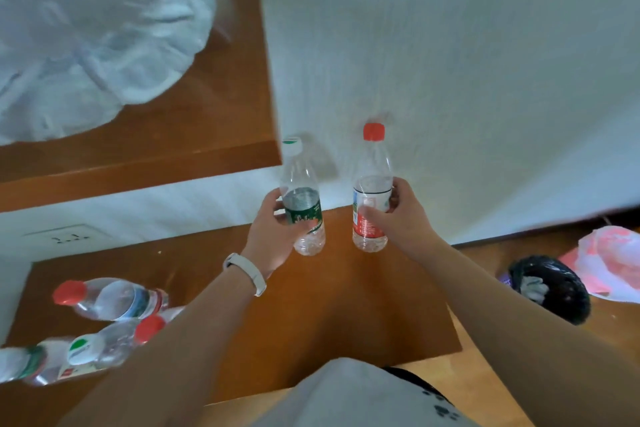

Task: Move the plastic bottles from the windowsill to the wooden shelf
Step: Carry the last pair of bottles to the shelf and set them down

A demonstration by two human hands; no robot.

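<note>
My left hand (273, 236) grips a clear bottle with a green label and white cap (303, 198), held upright above the far right part of the lower wooden shelf (329, 305). To its right, a clear bottle with a red label and red cap (372, 184) stands upright in my right hand (398, 215). Both bottles hang close to the white wall, side by side and apart. Several more plastic bottles (110, 300) lie on their sides at the shelf's left end, some with red caps, one with a green-and-white cap (81, 348).
An upper wooden shelf (194, 121) at the left carries a large clear plastic bag (86, 28). A wall socket (69, 237) sits between the shelves. On the floor at the right are a black bin (554, 288) and a pink-white bag (609, 260).
</note>
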